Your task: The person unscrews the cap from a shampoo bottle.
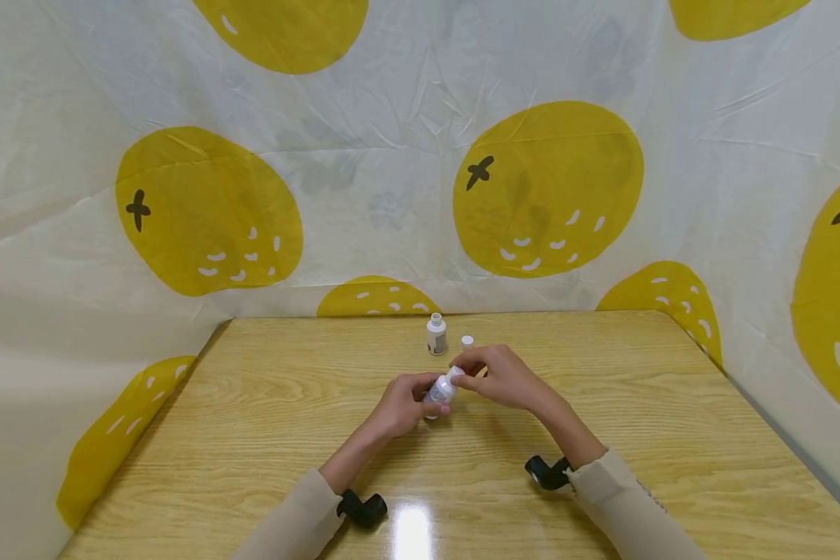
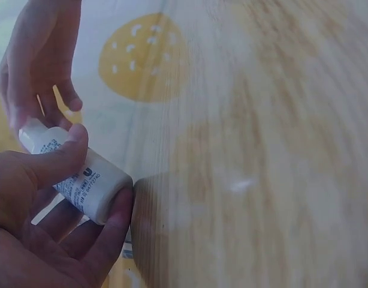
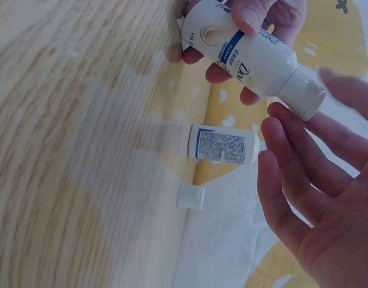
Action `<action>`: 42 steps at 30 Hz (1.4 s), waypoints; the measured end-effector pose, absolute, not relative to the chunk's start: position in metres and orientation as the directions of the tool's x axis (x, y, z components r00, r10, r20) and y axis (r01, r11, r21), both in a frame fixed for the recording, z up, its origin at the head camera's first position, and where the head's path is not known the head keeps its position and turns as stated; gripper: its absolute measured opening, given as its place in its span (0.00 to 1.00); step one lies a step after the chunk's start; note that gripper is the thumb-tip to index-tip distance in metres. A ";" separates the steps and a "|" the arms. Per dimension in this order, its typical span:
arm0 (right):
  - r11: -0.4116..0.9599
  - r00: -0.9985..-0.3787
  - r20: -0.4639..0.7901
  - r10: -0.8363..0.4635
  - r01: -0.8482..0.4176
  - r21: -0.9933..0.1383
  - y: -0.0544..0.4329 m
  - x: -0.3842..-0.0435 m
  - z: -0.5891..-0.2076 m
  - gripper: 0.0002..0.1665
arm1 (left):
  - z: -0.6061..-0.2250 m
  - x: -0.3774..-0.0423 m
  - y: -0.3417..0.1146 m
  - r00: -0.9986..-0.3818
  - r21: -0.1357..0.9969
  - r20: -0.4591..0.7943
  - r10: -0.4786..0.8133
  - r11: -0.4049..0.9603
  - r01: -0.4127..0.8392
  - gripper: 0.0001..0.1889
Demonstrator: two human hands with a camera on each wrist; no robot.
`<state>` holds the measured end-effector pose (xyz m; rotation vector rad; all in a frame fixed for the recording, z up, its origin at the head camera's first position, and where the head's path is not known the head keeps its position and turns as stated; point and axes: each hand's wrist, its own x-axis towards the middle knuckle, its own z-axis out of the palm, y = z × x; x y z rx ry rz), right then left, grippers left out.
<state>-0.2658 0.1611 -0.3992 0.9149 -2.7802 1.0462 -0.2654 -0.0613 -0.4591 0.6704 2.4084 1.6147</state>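
My left hand (image 1: 400, 406) grips a small white bottle (image 3: 247, 51), held tilted above the table with its capped end toward my right hand. Printed on it are a blue band and lettering. The bottle's white cap (image 3: 302, 96) sits on its neck. The fingers and thumb of my right hand (image 1: 500, 376) are round this cap; in the right wrist view the fingertips are at its side and the thumb is blurred near its end. Behind the hands, a second white bottle (image 1: 436, 336) stands upright with its neck uncovered. A loose white cap (image 1: 467, 341) lies to its right.
The wooden table (image 1: 280, 389) extends on both sides of the hands. A white curtain (image 1: 385, 202) with yellow fruit shapes hangs along the back and sides. Each wrist wears a black camera mount, one on the left (image 1: 362, 509) and one on the right (image 1: 547, 472).
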 end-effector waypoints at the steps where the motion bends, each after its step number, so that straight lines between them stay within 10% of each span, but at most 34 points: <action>1: 0.606 -0.834 0.222 -0.506 -0.526 -0.597 0.161 -0.266 -0.400 0.16 | -0.459 -0.265 -0.061 -0.885 0.910 0.113 0.451 0.312 0.275 0.24; 42: 0.628 -0.862 0.220 -0.456 -0.487 -0.606 0.159 -0.267 -0.402 0.08 | -0.461 -0.267 -0.061 -0.884 0.897 0.115 0.453 0.336 0.289 0.24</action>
